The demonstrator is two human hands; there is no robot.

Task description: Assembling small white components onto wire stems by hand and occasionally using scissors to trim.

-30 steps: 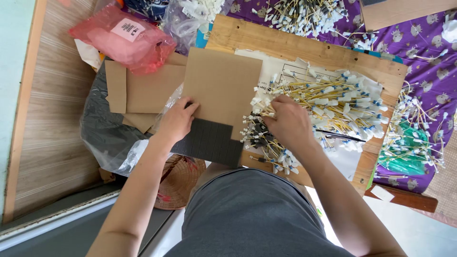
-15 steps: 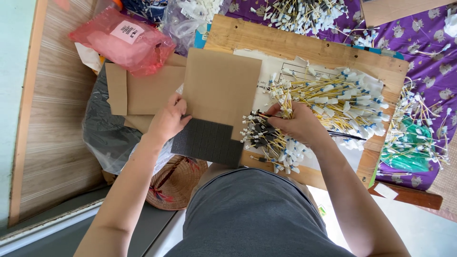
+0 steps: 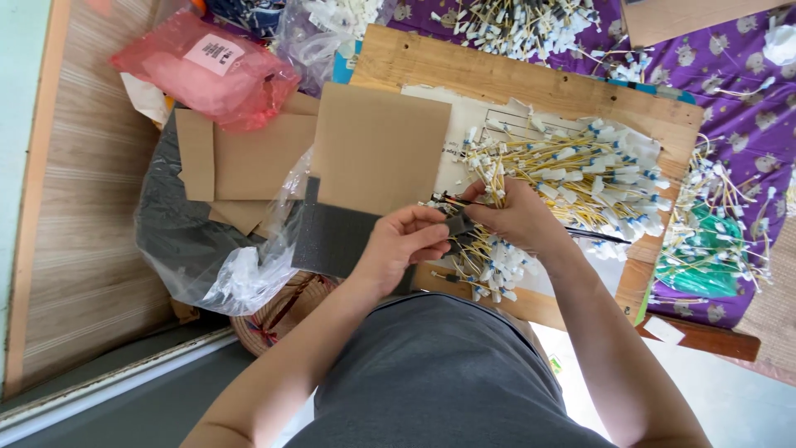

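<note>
The wire bundle (image 3: 464, 217), a small bunch of thin yellow and dark wires with white plugs at the ends, is between my two hands, just above my lap and at the near edge of the wooden board (image 3: 531, 83). My left hand (image 3: 402, 249) is closed, with the fingers curled and the fingertips pinching the dark part of the bundle. My right hand (image 3: 518, 220) is also closed around the same bundle from the other side, and the two hands touch each other at the fingertips. Some white plugs hang down under my right hand, so I cannot tell exactly where the bundle ends.

Just beside my left hand lies a dark grey foam pad (image 3: 336, 239), partly under a brown cardboard sheet (image 3: 381, 149). Under my left forearm I see a woven basket (image 3: 278, 319) on the floor. More to the left there is a grey plastic bag (image 3: 178, 241) with other cardboard pieces on it.

Behind my right hand, on a white paper on the board, lies a big heap of yellow wires (image 3: 580, 170) with white plugs. Farther away there is a pink plastic bag (image 3: 207, 70) at the top left, and a purple cloth (image 3: 730, 75) at the right, with more wires spread on it.
</note>
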